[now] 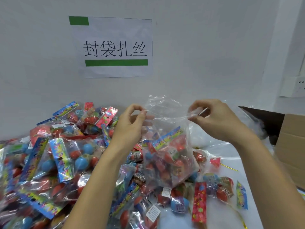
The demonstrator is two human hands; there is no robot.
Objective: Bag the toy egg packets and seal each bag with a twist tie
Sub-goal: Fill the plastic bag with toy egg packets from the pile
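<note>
A clear plastic bag (pixel 166 146) hangs over the table, its lower half filled with toy egg packets. My left hand (pixel 130 124) pinches the bag's top edge on the left side. On the right, my right hand (pixel 212 119) pinches the opposite top edge, and the mouth is held apart between them. A big heap of colourful toy egg packets (pixel 49 162) covers the table's left and middle. Gold twist ties (pixel 229 167) lie on the white table to the right of the bag.
A brown cardboard box (pixel 292 146) stands at the right edge, with more clear bags (pixel 254 123) beside it. On the wall behind hangs a paper sign (pixel 113 47) with green bars. Loose packets (pixel 214 192) lie under the bag.
</note>
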